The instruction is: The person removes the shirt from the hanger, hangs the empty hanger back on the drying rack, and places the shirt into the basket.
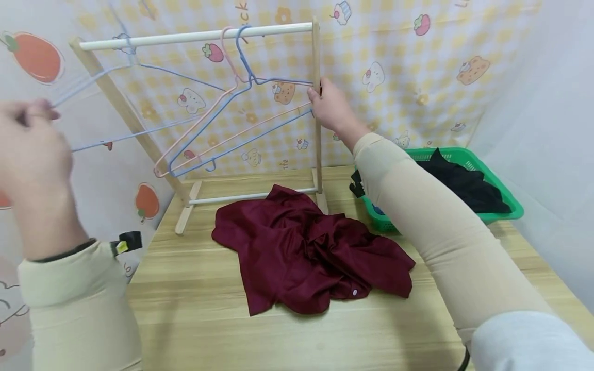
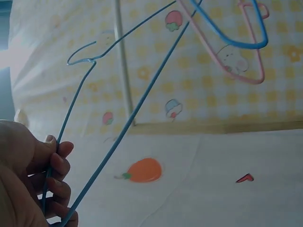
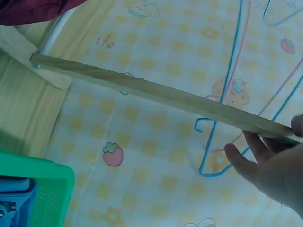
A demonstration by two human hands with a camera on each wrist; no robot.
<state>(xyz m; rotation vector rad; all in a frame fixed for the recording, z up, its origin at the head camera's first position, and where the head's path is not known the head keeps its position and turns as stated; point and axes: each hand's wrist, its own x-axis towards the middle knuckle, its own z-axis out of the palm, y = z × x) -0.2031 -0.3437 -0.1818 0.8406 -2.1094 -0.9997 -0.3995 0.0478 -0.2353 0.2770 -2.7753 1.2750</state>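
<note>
At the left edge of the head view, my left hand (image 1: 34, 154) grips one end of a blue wire hanger (image 2: 131, 116). That hanger is held out to the left, its hook close by the left part of the rack's white top bar (image 1: 195, 36). My right hand (image 1: 331, 105) holds the upper part of the rack's right wooden post (image 1: 317, 154), thumb on one side and fingers on the other. A pink hanger (image 1: 223, 46) and a second blue hanger (image 1: 250, 76) hang side by side on the bar, their right ends passing behind that post.
A crumpled dark red garment (image 1: 278, 247) with a white button lies on the wooden table (image 1: 195, 309), over the rack's lower bar. Right of the rack stands a green basket (image 1: 516, 210) with black cloth (image 1: 468, 185) and something blue inside. A patterned curtain (image 1: 394, 46) backs the table.
</note>
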